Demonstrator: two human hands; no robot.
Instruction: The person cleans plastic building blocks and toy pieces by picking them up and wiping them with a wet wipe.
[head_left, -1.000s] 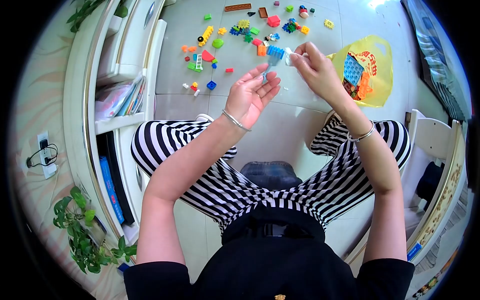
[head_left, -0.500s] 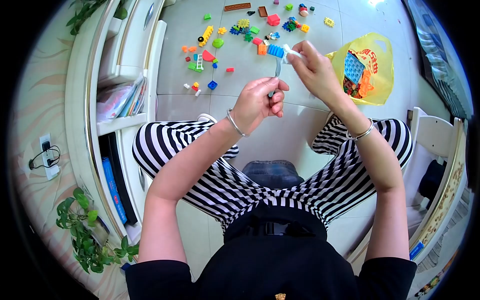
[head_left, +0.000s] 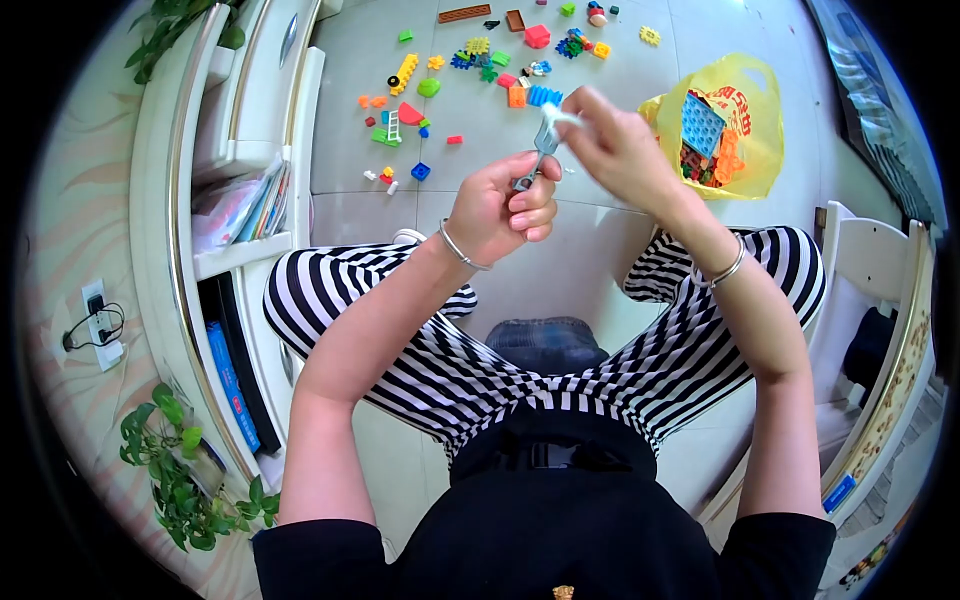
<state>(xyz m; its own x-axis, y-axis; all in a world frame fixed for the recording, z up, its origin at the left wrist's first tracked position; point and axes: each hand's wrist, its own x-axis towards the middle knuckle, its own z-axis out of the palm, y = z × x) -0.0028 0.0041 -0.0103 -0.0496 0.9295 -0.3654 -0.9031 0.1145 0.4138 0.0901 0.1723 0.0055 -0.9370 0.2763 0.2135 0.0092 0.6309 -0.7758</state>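
My left hand (head_left: 508,200) is closed round the lower end of a slim grey plastic toy piece (head_left: 544,140), which stands tilted up with a ring-like end by my thumb. At its upper end my right hand (head_left: 622,142), smeared by motion, pinches a white tissue-like piece (head_left: 562,116) against or beside it. What exactly the white piece is I cannot make out. Just beyond my fingers, a ribbed blue block (head_left: 544,95) lies on the floor beside an orange block (head_left: 516,97).
Several loose toy bricks lie on the tiled floor ahead, including a yellow toy piece (head_left: 404,72) and a white ladder (head_left: 393,125). A yellow plastic bag (head_left: 765,130) of bricks stands right. White shelves (head_left: 240,255) flank my left; a white chair (head_left: 870,240) is right.
The toy piece now tilts further to the right, and its ring-like lower end shows. My left hand has turned slightly. My right hand has shifted slightly with the white piece; the whole view moved a little.
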